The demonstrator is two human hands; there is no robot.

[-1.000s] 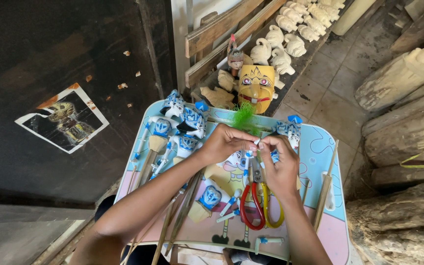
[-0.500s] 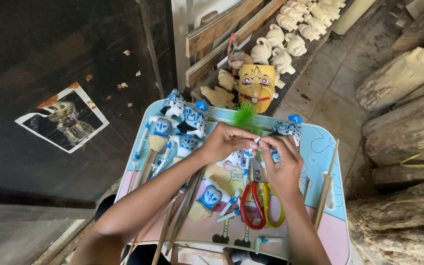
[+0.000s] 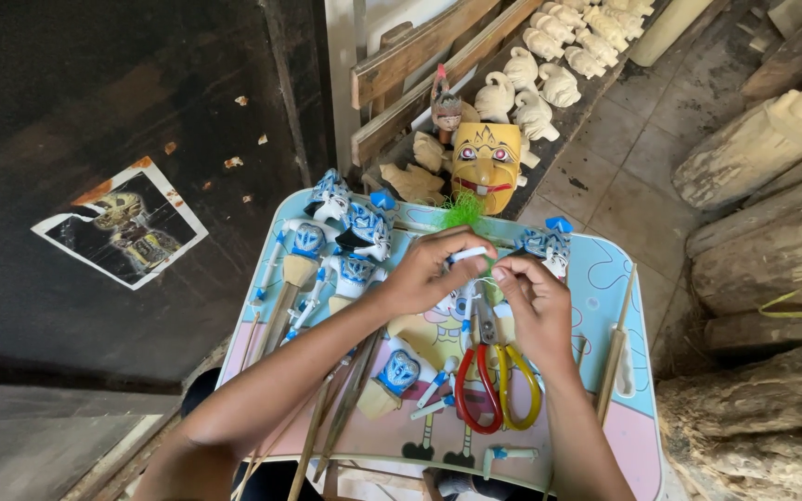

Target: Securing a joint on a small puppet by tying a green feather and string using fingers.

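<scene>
2 hands meet over the middle of a small pastel table (image 3: 605,278) in the head view. The left hand (image 3: 429,274) is closed, pinching a small white and blue puppet piece (image 3: 467,253) between thumb and fingertips. The right hand (image 3: 536,306) is closed too, its fingertips touching the same piece from the right; a thin thread seems to run between them, though it is too fine to be sure. Just near of the hands lie scissors (image 3: 494,385) with 1 red and 1 yellow handle loop, blades pointing far. To the left, a cluster of blue and white puppet heads on sticks (image 3: 345,232) rests on the table, and another blue head (image 3: 399,371) lies near the left forearm. A thin wooden stick (image 3: 616,343) lies along the right edge. Beyond the table, a yellow mask (image 3: 486,165) leans against wooden slats, with unpainted carved figures (image 3: 536,88) in rows behind it. A torn picture (image 3: 121,223) hangs on the dark wall at left.
</scene>
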